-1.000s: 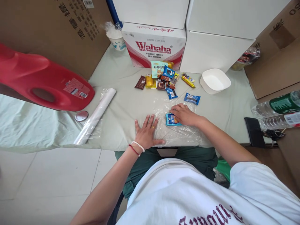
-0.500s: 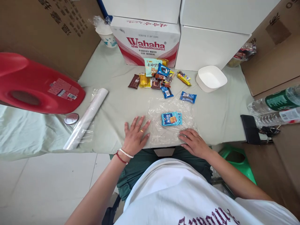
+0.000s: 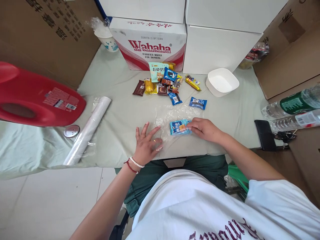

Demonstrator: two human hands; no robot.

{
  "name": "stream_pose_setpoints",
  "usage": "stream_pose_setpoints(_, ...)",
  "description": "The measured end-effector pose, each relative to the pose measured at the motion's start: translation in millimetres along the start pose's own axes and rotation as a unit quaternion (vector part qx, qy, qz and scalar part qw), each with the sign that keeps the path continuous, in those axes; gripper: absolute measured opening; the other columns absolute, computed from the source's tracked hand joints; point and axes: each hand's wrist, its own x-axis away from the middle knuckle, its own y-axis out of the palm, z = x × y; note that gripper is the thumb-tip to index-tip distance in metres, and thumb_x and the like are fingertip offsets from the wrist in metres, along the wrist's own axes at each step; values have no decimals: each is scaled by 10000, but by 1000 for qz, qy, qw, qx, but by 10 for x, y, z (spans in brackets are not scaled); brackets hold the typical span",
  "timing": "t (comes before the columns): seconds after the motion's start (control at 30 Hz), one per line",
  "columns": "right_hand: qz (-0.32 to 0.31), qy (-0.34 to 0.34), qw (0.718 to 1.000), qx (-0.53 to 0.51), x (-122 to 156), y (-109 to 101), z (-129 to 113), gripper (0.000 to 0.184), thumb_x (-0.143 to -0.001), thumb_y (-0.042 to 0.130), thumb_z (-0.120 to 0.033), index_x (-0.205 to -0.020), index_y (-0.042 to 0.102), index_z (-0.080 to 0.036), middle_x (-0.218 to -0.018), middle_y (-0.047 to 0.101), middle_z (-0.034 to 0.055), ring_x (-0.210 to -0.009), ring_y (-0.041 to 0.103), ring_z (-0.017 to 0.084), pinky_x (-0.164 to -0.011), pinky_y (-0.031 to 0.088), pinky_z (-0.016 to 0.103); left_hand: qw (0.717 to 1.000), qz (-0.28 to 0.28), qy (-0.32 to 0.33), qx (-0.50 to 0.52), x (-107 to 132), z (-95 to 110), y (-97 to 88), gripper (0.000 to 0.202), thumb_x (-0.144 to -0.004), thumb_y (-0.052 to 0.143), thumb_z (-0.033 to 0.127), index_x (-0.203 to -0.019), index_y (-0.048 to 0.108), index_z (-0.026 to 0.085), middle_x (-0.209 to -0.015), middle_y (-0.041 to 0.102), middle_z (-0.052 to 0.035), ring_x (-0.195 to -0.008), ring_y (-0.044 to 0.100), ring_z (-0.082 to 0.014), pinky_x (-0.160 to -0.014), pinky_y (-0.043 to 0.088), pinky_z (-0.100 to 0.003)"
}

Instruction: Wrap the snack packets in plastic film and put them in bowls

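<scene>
Two light-blue snack packets (image 3: 178, 127), overlapping, lie on a clear sheet of plastic wrap (image 3: 165, 115) near the table's front edge. My right hand (image 3: 203, 129) reaches in from the right, its fingers and thumb closed at the right end of the packets and covering it. At the film's left edge my left hand (image 3: 147, 145) rests with its fingers apart, index finger bent toward the thumb. Nothing shows in its grasp. A dark-blue wrapped snack (image 3: 198, 103) lies just beyond the film.
Assorted wrapped snacks (image 3: 162, 87) are heaped before a Wahaba-style water carton (image 3: 150, 50). A white bowl (image 3: 222, 83) stands back right. At left lie a plastic film roll (image 3: 87, 130) and a red jug (image 3: 42, 100). A black phone (image 3: 265, 135) and bottles (image 3: 295, 104) are at right.
My right hand has moved from the film's lower right edge up onto the packets and closed its fingers. My left hand has bent its index finger toward the thumb.
</scene>
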Motion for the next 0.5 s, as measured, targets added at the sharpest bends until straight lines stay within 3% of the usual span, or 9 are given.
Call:
stream_pose_setpoints(0.1,-33,53,997,43,-220,-115,103,298,-1042,498,-261,-1190,747,-191,-1046,745,89,-956,689,220,-836,505,316,993,49,-107,21,-264,-29,95,252,-952,566,384,-797,717,256,-1305,724,-56,-1565,331,-336,-1280,90,-666)
stream_pose_setpoints(0.2,-63,124,982,130,-416,-220,219,310,-1003,536,-240,-1232,729,-161,-1121,729,133,-1009,665,264,-874,494,354,966,96,-240,14,-520,-159,184,195,-859,660,393,-952,703,228,-1335,670,-137,-1514,376,-391,-1250,168,-701)
stream_pose_setpoints(0.27,-59,154,966,198,-550,-277,270,339,-987,536,-231,-1257,716,-135,-1185,696,179,-1068,629,307,-906,482,393,951,125,-283,11,-608,-264,199,356,-783,713,381,-1077,676,184,-1389,600,-202,-1498,370,-421,-1236,237,-678)
stream_pose_setpoints(0.4,-28,142,964,223,-856,-278,293,406,-1018,481,-263,-1357,650,-118,-1316,642,197,-1187,552,339,-1018,441,434,933,239,-267,-19,-500,-308,78,366,-800,632,268,-1145,652,146,-1317,581,-214,-1384,470,-375,-1166,366,-583)
stream_pose_setpoints(0.5,-38,141,966,216,-1086,-159,294,515,-1003,547,-333,-1467,553,-109,-1402,601,204,-1245,517,354,-1066,421,453,927,320,-182,-75,-315,-74,-21,267,-838,560,158,-1062,702,181,-1089,660,-144,-1134,585,-319,-1042,406,-538)
